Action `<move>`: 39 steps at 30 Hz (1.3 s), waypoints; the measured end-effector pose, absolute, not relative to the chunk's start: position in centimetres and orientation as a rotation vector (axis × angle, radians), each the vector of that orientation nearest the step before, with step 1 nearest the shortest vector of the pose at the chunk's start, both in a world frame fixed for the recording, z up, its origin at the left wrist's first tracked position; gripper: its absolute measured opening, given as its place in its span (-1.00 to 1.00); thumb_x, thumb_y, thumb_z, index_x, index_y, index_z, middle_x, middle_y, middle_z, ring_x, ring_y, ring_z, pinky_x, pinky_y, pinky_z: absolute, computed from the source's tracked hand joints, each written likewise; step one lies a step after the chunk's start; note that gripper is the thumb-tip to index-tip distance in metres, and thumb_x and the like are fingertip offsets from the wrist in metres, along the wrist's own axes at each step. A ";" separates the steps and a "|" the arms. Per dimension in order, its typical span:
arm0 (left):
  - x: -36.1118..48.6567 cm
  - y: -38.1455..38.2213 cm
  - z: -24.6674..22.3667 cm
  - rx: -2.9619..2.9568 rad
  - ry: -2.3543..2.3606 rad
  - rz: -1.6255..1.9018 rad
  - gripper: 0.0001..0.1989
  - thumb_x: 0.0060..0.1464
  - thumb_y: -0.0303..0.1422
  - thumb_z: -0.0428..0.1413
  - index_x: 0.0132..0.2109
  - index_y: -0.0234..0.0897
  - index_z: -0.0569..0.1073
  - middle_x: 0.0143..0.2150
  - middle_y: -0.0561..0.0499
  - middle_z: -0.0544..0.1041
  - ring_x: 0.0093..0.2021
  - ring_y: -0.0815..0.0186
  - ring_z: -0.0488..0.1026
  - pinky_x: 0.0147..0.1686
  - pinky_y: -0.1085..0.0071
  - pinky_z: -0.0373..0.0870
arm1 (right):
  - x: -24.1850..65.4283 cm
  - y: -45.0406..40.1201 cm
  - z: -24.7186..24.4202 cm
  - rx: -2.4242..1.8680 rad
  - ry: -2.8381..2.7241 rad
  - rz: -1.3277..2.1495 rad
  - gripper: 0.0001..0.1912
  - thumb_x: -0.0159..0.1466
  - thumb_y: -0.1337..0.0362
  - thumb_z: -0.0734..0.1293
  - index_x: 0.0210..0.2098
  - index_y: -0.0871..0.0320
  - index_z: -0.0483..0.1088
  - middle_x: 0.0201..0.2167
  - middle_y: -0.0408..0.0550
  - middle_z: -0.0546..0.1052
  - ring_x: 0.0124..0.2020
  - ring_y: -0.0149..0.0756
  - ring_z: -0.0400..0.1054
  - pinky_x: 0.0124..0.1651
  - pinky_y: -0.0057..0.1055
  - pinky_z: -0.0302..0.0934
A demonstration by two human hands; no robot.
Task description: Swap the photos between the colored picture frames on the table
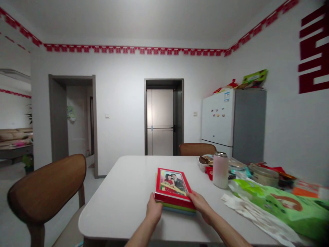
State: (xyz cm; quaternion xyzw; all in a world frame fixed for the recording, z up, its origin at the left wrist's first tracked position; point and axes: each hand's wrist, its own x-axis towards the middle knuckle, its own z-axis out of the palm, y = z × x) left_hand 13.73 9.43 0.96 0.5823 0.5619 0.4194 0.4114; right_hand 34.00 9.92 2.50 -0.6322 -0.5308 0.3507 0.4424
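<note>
A stack of photo frames lies near the middle of the white table [110, 202]. On top is a red photo frame [172, 196] with a picture of two people; a green layer [177, 204] and a blue one [180, 210] show beneath it. My left hand [154, 208] is closed on the stack's near left corner, thumb up along the red edge. On the right side, my right hand [200, 203] grips the stack, its thumb at the red frame's edge. The fingers beneath are partly hidden.
Right of the stack stand a pink and white tumbler [220, 171], a green tissue pack [282, 206], white gloves or cloth [257, 216] and a lidded jar [264, 174]. A wooden chair [48, 188] is at the left, another [197, 149] behind the table, near a fridge [218, 116].
</note>
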 end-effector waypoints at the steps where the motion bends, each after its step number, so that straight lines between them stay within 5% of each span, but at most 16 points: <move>1: 12.2 10.3 0.9 1.458 1.420 1.096 -0.56 -0.25 -0.67 -0.07 -0.14 -0.28 0.30 -0.18 0.02 0.47 -0.15 0.31 0.37 -0.21 0.54 0.20 | 32.4 11.0 2.5 -1.539 -1.335 0.896 -0.62 0.03 0.20 0.17 -0.24 0.26 0.41 -0.33 0.03 0.53 -0.25 -0.23 0.38 -0.20 -0.40 0.23; 10: 5.0 14.0 0.8 1.275 1.377 1.392 -0.61 -0.28 -0.63 0.01 -0.21 -0.24 0.32 -0.25 0.00 0.49 -0.16 0.24 0.38 -0.21 0.46 0.21 | 24.5 17.5 2.6 -1.468 -1.368 0.908 -0.49 0.05 0.05 0.17 -0.10 0.24 0.31 -0.25 0.05 0.50 -0.24 -0.24 0.37 -0.25 -0.39 0.23; 14: 4.2 13.3 2.5 1.149 1.329 1.493 -0.52 -0.31 -0.58 0.10 -0.13 -0.27 0.29 -0.25 -0.05 0.47 -0.18 0.21 0.38 -0.20 0.42 0.21 | 24.7 17.4 4.1 -1.552 -1.281 0.735 -0.32 0.04 0.07 0.16 0.08 0.34 0.08 -0.16 0.15 0.42 -0.17 -0.19 0.31 -0.17 -0.34 0.17; 19: 5.5 10.7 8.6 1.104 1.107 1.614 -0.40 -0.20 -0.46 0.09 0.06 -0.33 0.12 -0.46 0.09 0.40 -0.45 0.38 0.37 -0.38 0.47 0.25 | 21.7 11.7 9.6 -1.054 -1.276 0.713 -0.26 0.03 0.25 0.17 0.17 0.10 -0.19 -0.63 -0.30 0.31 -0.62 -0.47 0.18 -0.50 -0.51 0.11; 24: 8.7 5.3 15.8 1.260 0.394 1.573 -0.27 -0.21 -0.46 0.08 0.14 -0.13 -0.01 -0.56 0.24 0.27 -0.60 0.53 0.20 -0.49 0.54 0.19 | 18.4 4.1 15.9 -0.381 -1.244 0.982 -0.24 -0.03 0.37 0.19 0.14 -0.05 -0.13 -0.70 -0.37 0.17 -0.69 -0.55 -0.02 -0.60 -0.57 -0.05; 31: 9.5 2.5 16.9 1.237 0.176 1.481 -0.17 -0.26 -0.42 0.17 0.16 -0.14 -0.06 -0.57 0.24 0.29 -0.57 0.50 0.24 -0.49 0.51 0.20 | 18.4 2.1 16.8 -0.334 -1.193 1.075 -0.27 -0.06 0.41 0.21 0.10 -0.03 -0.02 -0.72 -0.37 0.17 -0.69 -0.55 -0.01 -0.61 -0.56 -0.07; 34: 9.3 3.6 16.0 1.122 0.297 1.498 -0.22 -0.34 -0.35 0.24 0.07 -0.15 0.09 -0.58 0.25 0.30 -0.58 0.52 0.24 -0.51 0.56 0.17 | 18.4 3.3 15.7 -0.345 -1.119 1.131 -0.43 -0.02 0.35 0.23 0.00 0.01 0.13 -0.72 -0.36 0.20 -0.70 -0.55 0.03 -0.61 -0.57 -0.06; 36: 9.0 4.4 15.3 1.021 0.429 1.476 -0.45 -0.34 -0.17 0.23 -0.15 -0.25 0.27 -0.63 0.23 0.30 -0.64 0.55 0.20 -0.60 0.61 0.08 | 18.3 4.3 14.9 -0.423 -1.035 1.193 -0.70 0.02 0.20 0.22 -0.24 0.12 0.31 -0.73 -0.31 0.24 -0.71 -0.55 0.06 -0.63 -0.56 -0.04; 39: 8.2 5.3 14.4 0.947 0.569 1.350 -0.47 -0.21 0.15 -0.06 -0.56 -0.30 0.23 -0.77 0.18 0.21 -0.77 0.58 0.05 -0.73 0.61 -0.13 | 18.1 5.5 13.7 -0.616 -1.000 1.314 -0.54 0.06 -0.07 0.11 -0.69 0.19 0.23 -0.82 -0.24 0.20 -0.80 -0.56 -0.01 -0.72 -0.56 -0.13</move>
